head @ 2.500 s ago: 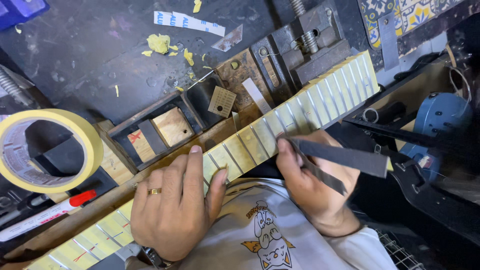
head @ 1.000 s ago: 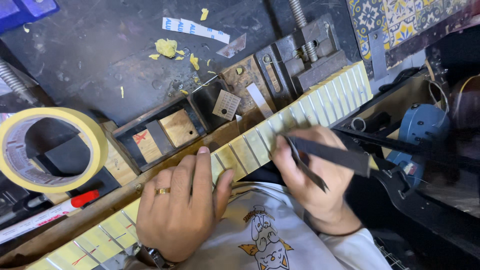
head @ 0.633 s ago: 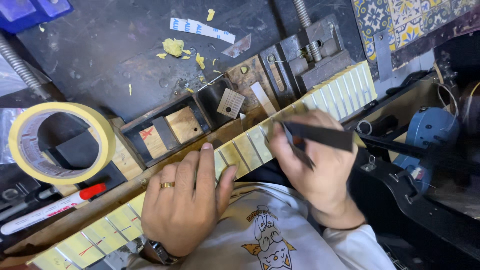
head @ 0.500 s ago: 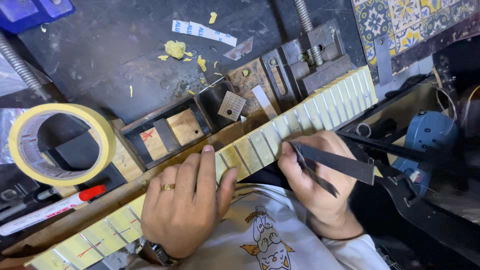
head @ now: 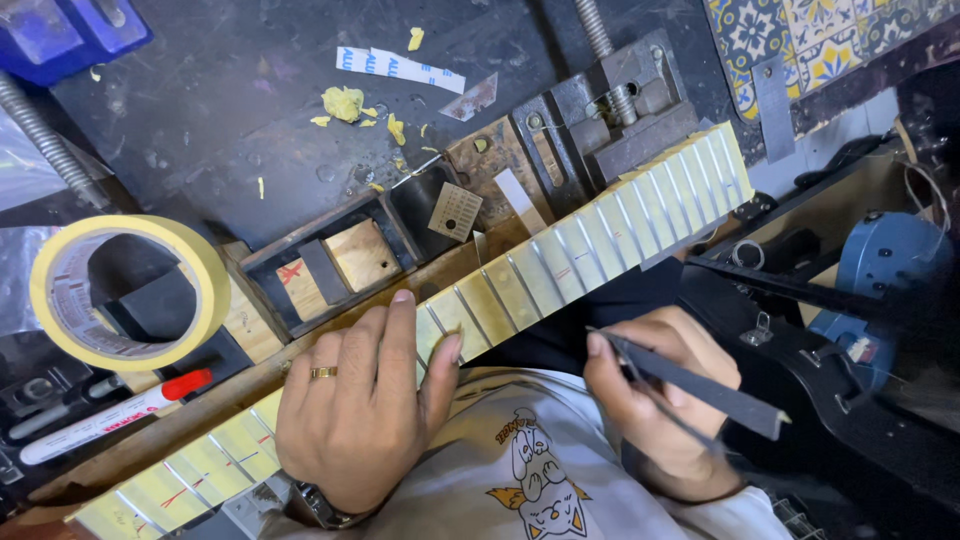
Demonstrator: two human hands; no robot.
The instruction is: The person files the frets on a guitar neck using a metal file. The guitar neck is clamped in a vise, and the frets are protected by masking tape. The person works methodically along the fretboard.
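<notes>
Left hand (head: 360,410): flat, fingers spread, pressing the taped guitar fretboard (head: 560,250).
Right hand (head: 655,400): fingers closed around a triangular file (head: 700,385).
Fretboard: lies at 11 o'clock from the file tip, running 8 to 2 o'clock.

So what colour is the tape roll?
Pale yellow tape roll, left of the left hand; head view.

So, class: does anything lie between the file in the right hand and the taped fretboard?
Nothing visible does. The right hand holds the dark file just off the fretboard, with open space between. The left hand presses the fretboard further along, off that path.
</notes>
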